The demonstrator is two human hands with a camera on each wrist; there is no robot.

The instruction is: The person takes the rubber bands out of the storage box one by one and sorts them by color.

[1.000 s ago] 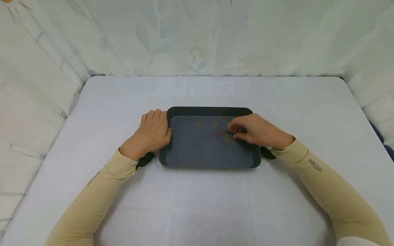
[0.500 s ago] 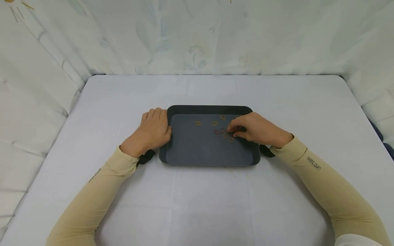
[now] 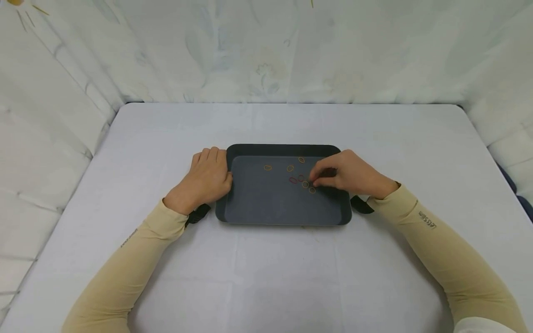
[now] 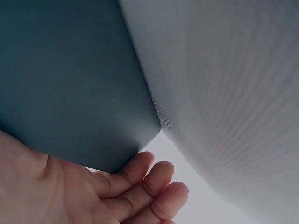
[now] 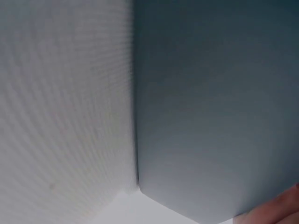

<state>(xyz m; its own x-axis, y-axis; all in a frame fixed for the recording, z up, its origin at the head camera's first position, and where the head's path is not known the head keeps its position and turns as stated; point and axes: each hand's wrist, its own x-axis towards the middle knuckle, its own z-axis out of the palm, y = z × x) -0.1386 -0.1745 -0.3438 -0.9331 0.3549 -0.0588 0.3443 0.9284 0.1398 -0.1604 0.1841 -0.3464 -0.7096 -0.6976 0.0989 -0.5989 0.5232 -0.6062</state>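
1. Possibly the right hand (image 3: 349,175), thumb and fingers nearly meeting inside the tray (image 3: 266,208) (whether around a band, I cannot tell), drags the nearby yellow bands (image 3: 312,190) along.
2. The left hand (image 3: 201,179) grips the tray's left wall; loosening could let it slide across the desk (image 3: 266,277).

We've got a dark grey, round-cornered tray (image 3: 266,201) lying flat; inside, five thin yellowish loops (image 3: 268,168), three toward far side, two right of centre, beside two red loops (image 3: 293,180).
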